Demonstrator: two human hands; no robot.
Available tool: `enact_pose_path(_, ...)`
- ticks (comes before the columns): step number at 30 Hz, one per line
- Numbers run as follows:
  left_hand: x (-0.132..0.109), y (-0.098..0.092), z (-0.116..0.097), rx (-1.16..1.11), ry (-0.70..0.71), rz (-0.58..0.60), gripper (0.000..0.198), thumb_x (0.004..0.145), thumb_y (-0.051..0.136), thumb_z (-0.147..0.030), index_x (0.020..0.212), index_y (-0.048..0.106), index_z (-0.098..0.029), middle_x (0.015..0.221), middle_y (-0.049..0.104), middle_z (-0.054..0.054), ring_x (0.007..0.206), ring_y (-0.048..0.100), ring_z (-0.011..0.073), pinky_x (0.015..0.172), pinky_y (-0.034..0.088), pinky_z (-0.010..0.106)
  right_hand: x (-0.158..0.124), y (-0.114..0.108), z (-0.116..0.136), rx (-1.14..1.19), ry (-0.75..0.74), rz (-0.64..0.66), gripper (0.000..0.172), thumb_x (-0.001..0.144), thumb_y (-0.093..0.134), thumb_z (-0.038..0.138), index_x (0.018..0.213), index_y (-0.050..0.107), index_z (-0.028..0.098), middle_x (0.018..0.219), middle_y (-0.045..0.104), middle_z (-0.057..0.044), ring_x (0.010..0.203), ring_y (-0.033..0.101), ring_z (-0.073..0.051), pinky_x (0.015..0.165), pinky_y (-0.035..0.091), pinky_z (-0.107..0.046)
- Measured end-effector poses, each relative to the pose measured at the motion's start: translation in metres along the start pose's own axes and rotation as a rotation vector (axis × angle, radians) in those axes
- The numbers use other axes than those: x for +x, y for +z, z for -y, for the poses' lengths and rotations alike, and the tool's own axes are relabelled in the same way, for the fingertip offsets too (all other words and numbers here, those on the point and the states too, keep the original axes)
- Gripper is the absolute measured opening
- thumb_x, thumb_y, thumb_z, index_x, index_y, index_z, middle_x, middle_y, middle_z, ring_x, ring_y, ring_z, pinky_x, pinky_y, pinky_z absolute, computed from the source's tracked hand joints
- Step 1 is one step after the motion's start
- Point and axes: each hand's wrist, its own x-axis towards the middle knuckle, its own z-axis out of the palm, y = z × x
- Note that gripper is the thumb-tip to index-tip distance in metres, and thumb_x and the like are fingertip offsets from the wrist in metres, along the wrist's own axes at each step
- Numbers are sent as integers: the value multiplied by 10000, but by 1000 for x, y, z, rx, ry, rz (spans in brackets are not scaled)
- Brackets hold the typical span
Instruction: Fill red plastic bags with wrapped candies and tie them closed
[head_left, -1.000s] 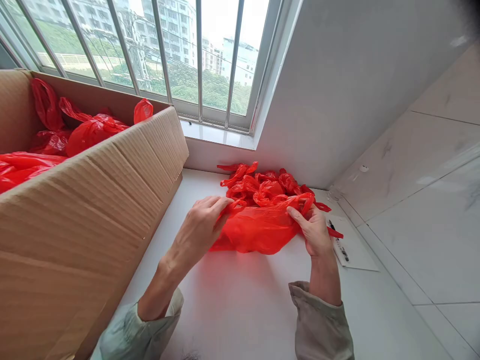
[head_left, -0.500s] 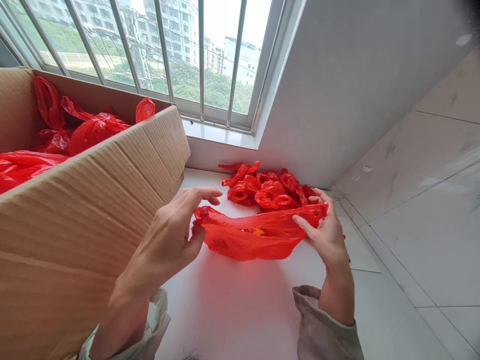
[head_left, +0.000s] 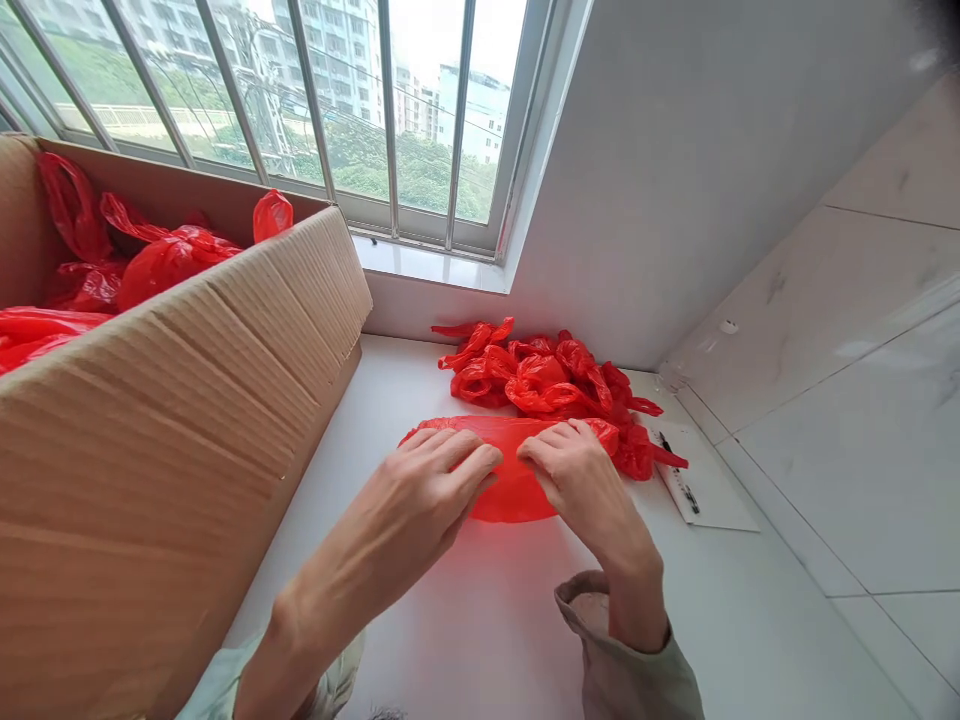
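Note:
A thin red plastic bag (head_left: pixel 514 495) hangs between my two hands, just above the white tabletop. My left hand (head_left: pixel 439 475) pinches its near rim left of the middle, thumb and fingers pressed together. On the right, my right hand (head_left: pixel 574 460) is closed on the same rim, a short gap from the left. What lies inside the bag is hidden from this angle. Just behind it sits a heap of crumpled red plastic bags (head_left: pixel 544 380), reaching to the right past my right hand.
A large cardboard box (head_left: pixel 247 370) with red plastic bags (head_left: pixel 176 260) in it stands at the left. Paper and a black-and-white pen (head_left: pixel 681 478) lie right of the heap. Behind are a barred window (head_left: pixel 420 150) and a grey wall; a tiled wall (head_left: pixel 862 420) is at the right.
Both hands have come together along the bag's near rim; the left has closed its fingers on it. The bag's inside no longer shows, and the pen has come into view.

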Motion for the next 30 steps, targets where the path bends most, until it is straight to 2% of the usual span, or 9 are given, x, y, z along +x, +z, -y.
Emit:
enact_pose_path(3,-1,6,7,28,-134,143,229,985,364,-114,789,446,-200,726,466,-24,579,375,139,543,303,295,10,15,-3,-118,65,136,237,921,486,47,797,629,189,757,675,-21,784,578,-189,846,396,-353)
enact_pose_path(8,-3,6,20,52,-260,254,304,994,340,-173,695,312,-219,594,366,-59,502,269,133,515,188,302,15,19,-9,-174,156,97,213,947,441,85,959,629,184,809,690,-47,777,596,-202,764,380,-316)
enact_pose_path(11,-3,5,25,34,-303,272,346,975,424,-250,651,309,-213,572,385,-52,517,309,136,526,185,297,15,19,-11,-172,199,148,255,964,406,108,948,645,196,780,685,-46,733,605,-196,684,355,-303)
enact_pose_path(15,-6,5,30,-39,-338,292,322,929,506,-257,635,385,-206,670,476,-32,538,376,127,523,227,285,14,24,-12,-91,254,279,295,938,433,99,844,692,207,772,664,-43,734,602,-177,632,344,-282)
enact_pose_path(20,-13,5,39,112,-462,274,234,975,407,-271,783,525,-207,762,485,4,605,472,153,544,296,285,5,23,-6,168,147,439,239,855,577,120,777,762,250,892,621,-37,891,566,-171,714,403,-250)
enact_pose_path(23,-11,3,39,208,-540,217,211,977,384,-221,898,575,-175,892,545,66,753,558,205,592,355,308,2,20,5,270,59,535,175,811,668,143,761,774,275,917,598,-26,955,533,-182,805,428,-269)
enact_pose_path(25,-9,1,33,175,-508,117,185,971,402,-202,953,582,-164,983,561,90,841,575,224,626,389,316,2,20,13,259,42,553,91,785,733,199,761,772,277,899,579,-26,1011,517,-210,898,430,-327)
enact_pose_path(27,-5,-1,19,93,-404,71,183,974,398,-188,939,578,-177,955,565,67,814,564,206,638,406,316,3,22,19,230,52,554,34,758,777,256,730,758,251,917,575,-36,1145,487,-266,1018,386,-419)
enact_pose_path(30,1,3,-3,-73,-173,202,232,950,370,-90,856,547,-206,884,571,16,767,548,170,654,422,303,2,26,22,252,48,538,99,730,800,292,728,734,219,1123,586,-58,1401,285,-352,1154,223,-529)
